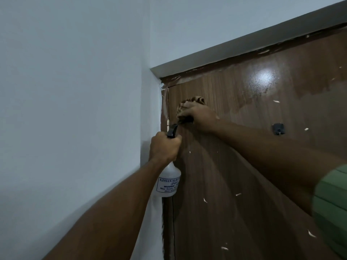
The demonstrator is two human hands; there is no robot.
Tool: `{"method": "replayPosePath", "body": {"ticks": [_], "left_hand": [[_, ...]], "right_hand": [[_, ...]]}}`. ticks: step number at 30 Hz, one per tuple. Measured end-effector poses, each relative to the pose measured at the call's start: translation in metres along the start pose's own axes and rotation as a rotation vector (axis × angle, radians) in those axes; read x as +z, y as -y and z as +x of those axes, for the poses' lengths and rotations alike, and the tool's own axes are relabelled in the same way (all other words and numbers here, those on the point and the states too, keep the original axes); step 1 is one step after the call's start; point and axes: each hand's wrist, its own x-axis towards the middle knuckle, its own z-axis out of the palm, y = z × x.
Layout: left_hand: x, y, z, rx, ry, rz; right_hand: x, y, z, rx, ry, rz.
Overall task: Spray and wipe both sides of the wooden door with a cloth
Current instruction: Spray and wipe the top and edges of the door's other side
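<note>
The brown wooden door (244, 166) fills the right half of the view, flecked with white paint marks and with a wet sheen near its top. My right hand (201, 115) grips a bunched brown cloth (189, 102) and presses it against the door near the upper left corner. Just below it, my left hand (164, 147) holds the neck of a white spray bottle (169, 182) with a black trigger head (172, 130), close to the door's left edge.
A pale blue wall (75, 109) runs along the left, meeting the door frame (165, 212). A grey lintel (244, 41) crosses above the door. A small dark hook (279, 129) is fixed on the door to the right of my right hand.
</note>
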Motion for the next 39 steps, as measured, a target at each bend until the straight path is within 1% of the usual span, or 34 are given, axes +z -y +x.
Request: {"method": "replayPosePath", "body": {"ticks": [1, 2, 4, 5, 6, 7, 8, 9, 11, 12, 13, 14, 16, 17, 18, 19, 20, 22, 23, 24, 25, 26, 27, 28, 29, 30, 32, 33, 34, 35, 36, 37, 38, 39], "left_hand": [[0.0, 0.0, 0.002, 0.001, -0.003, -0.004], [0.0, 0.0, 0.003, 0.01, 0.002, -0.012], [0.001, -0.001, 0.004, 0.03, 0.016, -0.025], [0.001, -0.001, 0.006, 0.04, 0.014, -0.019], [0.002, -0.002, 0.007, 0.051, 0.014, -0.012], [0.003, -0.003, 0.008, 0.061, 0.021, -0.009], [0.004, -0.004, 0.009, 0.069, 0.03, -0.015], [0.005, -0.005, 0.01, 0.069, 0.038, -0.027], [0.007, -0.007, 0.013, 0.072, 0.043, -0.038], [0.007, -0.009, 0.015, 0.072, 0.051, -0.037], [0.007, -0.01, 0.016, 0.075, 0.058, -0.037], [0.007, -0.012, 0.018, 0.081, 0.06, -0.039], [0.007, -0.015, 0.019, 0.098, 0.063, -0.037], [0.007, -0.016, 0.02, 0.109, 0.067, -0.033], [0.009, -0.017, 0.02, 0.114, 0.072, -0.035], [0.011, -0.017, 0.019, 0.117, 0.08, -0.039], [0.013, -0.018, 0.018, 0.119, 0.092, -0.049], [0.018, -0.02, 0.016, 0.121, 0.117, -0.064], [0.021, -0.021, 0.014, 0.119, 0.125, -0.075], [0.024, -0.022, 0.013, 0.12, 0.132, -0.089], [0.026, -0.025, 0.011, 0.122, 0.137, -0.099], [0.029, -0.026, 0.01, 0.126, 0.149, -0.101], [0.032, -0.029, 0.009, 0.133, 0.167, -0.108], [0.034, -0.032, 0.009, 0.146, 0.192, -0.123], [0.036, -0.036, 0.01, 0.163, 0.216, -0.141], [0.038, -0.038, 0.011, 0.172, 0.229, -0.151], [0.044, -0.041, 0.013, 0.177, 0.242, -0.145], [0.046, -0.042, 0.014, 0.18, 0.24, -0.141], [0.049, -0.043, 0.014, 0.182, 0.234, -0.133], [0.05, -0.043, 0.013, 0.187, 0.231, -0.127], [0.052, -0.044, 0.012, 0.186, 0.233, -0.127], [0.054, -0.045, 0.012, 0.181, 0.234, -0.132], [0.056, -0.045, 0.012, 0.177, 0.242, -0.133], [0.057, -0.046, 0.012, 0.178, 0.263, -0.136]], "right_hand": [[0.007, 0.004, -0.005, 0.023, -0.015, 0.007], [0.015, 0.01, -0.016, -0.026, 0.015, 0.025], [0.02, 0.024, -0.046, -0.264, 0.162, 0.01], [0.019, 0.025, -0.057, -0.381, 0.264, -0.006], [0.015, 0.018, -0.061, -0.467, 0.327, -0.051], [0.005, 0.01, -0.055, -0.49, 0.324, -0.079], [-0.003, 0.0, -0.045, -0.436, 0.306, -0.087], [-0.012, -0.008, -0.033, -0.345, 0.238, -0.072], [-0.017, -0.025, -0.021, -0.113, 0.026, 0.0], [-0.016, -0.026, -0.024, -0.024, -0.035, 0.005], [-0.012, -0.021, -0.03, 0.001, -0.037, 0.002], [-0.005, -0.012, -0.042, -0.049, 0.011, 0.019], [0.002, -0.002, -0.064, -0.264, 0.219, 0.032], [-0.005, -0.008, -0.069, -0.366, 0.33, 0.008], [-0.015, -0.018, -0.068, -0.435, 0.365, -0.023], [-0.027, -0.028, -0.061, -0.418, 0.329, -0.049], [-0.038, -0.041, -0.051, -0.314, 0.259, -0.059], [-0.05, -0.061, -0.04, -0.055, 0.032, -0.023], [-0.048, -0.059, -0.041, 0.019, -0.046, -0.004], [-0.041, -0.051, -0.049, 0.03, -0.051, 0.02], [-0.032, -0.041, -0.062, -0.013, 0.035, 0.029], [-0.021, -0.035, -0.076, -0.095, 0.171, 0.037], [-0.018, -0.033, -0.09, -0.221, 0.312, 0.003], [-0.019, -0.038, -0.097, -0.342, 0.413, -0.018], [-0.03, -0.044, -0.095, -0.433, 0.387, -0.068], [-0.045, -0.051, -0.09, -0.419, 0.332, -0.083], [-0.066, -0.064, -0.074, -0.167, 0.078, -0.046], [-0.067, -0.066, -0.072, -0.058, -0.044, -0.072], [-0.066, -0.062, -0.073, 0.025, -0.098, -0.099], [-0.059, -0.052, -0.079, 0.034, -0.097, -0.081], [-0.05, -0.043, -0.089, -0.04, -0.018, -0.07], [-0.042, -0.039, -0.1, -0.194, 0.107, -0.096], [-0.039, -0.04, -0.111, -0.342, 0.286, -0.147], [-0.044, -0.048, -0.118, -0.473, 0.379, -0.183]]}}
